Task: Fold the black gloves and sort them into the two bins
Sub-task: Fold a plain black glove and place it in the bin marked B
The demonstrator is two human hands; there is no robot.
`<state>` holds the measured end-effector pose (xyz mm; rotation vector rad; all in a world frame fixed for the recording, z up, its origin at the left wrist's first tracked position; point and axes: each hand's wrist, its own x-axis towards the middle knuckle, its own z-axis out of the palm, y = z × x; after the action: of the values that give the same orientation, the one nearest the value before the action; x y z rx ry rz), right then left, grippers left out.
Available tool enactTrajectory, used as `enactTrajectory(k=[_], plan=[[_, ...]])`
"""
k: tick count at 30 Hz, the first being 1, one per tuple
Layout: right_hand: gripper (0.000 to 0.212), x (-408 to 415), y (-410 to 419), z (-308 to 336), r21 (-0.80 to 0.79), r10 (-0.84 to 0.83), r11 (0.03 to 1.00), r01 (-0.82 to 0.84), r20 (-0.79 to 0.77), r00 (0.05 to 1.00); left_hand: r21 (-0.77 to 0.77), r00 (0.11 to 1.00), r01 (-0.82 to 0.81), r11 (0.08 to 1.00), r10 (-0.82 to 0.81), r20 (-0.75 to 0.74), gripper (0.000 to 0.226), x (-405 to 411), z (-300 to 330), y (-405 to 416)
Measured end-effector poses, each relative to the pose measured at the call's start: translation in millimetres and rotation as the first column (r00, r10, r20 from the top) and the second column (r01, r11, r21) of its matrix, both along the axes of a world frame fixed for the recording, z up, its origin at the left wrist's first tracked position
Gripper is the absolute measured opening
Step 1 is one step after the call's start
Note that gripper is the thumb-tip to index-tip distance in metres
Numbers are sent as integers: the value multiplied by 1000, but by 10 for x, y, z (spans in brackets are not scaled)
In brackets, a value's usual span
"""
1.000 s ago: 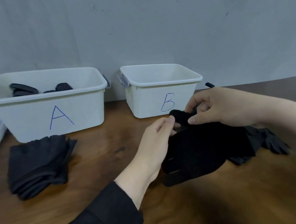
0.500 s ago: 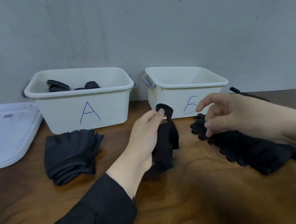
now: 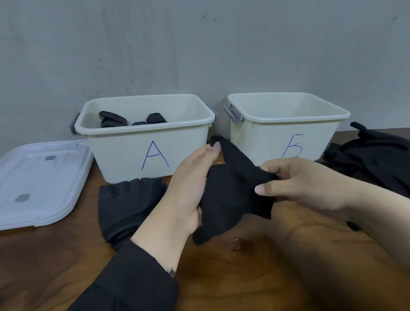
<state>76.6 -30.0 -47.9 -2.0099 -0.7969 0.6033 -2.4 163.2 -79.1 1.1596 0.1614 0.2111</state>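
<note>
Right hand [image 3: 302, 188] since joined left hand [image 3: 193, 189], both gripping one glove [image 3: 231, 194]; bin A [image 3: 150, 153] part-filled, bin B [image 3: 288, 132] apparently empty, loose pile [image 3: 391, 162] remaining.

Half a second ago the left hand [image 3: 190, 189] alone held the limp black fabric glove [image 3: 231, 194] while the right hand [image 3: 307, 188] hovered apart, fingers loose. Now the right hand has closed in and pinches the glove's right edge. The glove, then hanging narrow beside the left palm, is now spread between both hands above the table.
</note>
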Motion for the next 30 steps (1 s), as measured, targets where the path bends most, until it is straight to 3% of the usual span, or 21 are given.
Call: enactTrajectory(k=[3, 6, 10, 15, 17, 20, 22, 24, 26, 28, 30], plan=[[14, -90, 18, 122, 104, -95, 990, 96, -10, 995, 89, 998, -57, 994, 56, 24, 20, -6, 35, 131], [24, -210, 51, 314, 179, -137, 977, 118, 96, 986, 248, 988, -146, 958, 152, -8, 24, 37, 30, 249], [12, -251, 246, 496, 206, -145, 971, 122, 101, 984, 548, 912, -362, 754, 409, 39, 20, 102, -29, 415], [5, -96, 539, 557, 166, -230, 958, 236, -55, 972, 545, 840, -521, 658, 507, 191, 28, 64, 18, 529], [7, -20, 628, 583, 269, -279, 918, 291, -83, 957, 516, 825, -553, 654, 518, 227, 27, 52, 30, 541], [9, -2, 635, 617, 519, -379, 765, 382, -117, 918, 496, 813, -573, 653, 527, 246, 25, 42, 37, 547], [8, -86, 536, 543, 592, -438, 690, 417, -116, 891, 492, 809, -579, 650, 531, 250, 24, 41, 35, 541], [6, -231, 382, 270, 545, -495, 711, 444, -61, 867, 507, 808, -580, 637, 530, 258, 25, 46, 13, 523], [4, -367, 200, -161, 366, -503, 820, 440, 94, 859, 527, 810, -577, 624, 520, 271, 25, 51, -14, 492], [17, -498, 32, -549, 117, -407, 914, 390, 244, 880, 580, 841, -527, 620, 476, 256, 26, 63, -52, 420], [22, -519, -112, -731, -66, -275, 938, 341, 461, 844, 696, 880, -449, 561, 413, 235, 27, 74, -131, 318]])
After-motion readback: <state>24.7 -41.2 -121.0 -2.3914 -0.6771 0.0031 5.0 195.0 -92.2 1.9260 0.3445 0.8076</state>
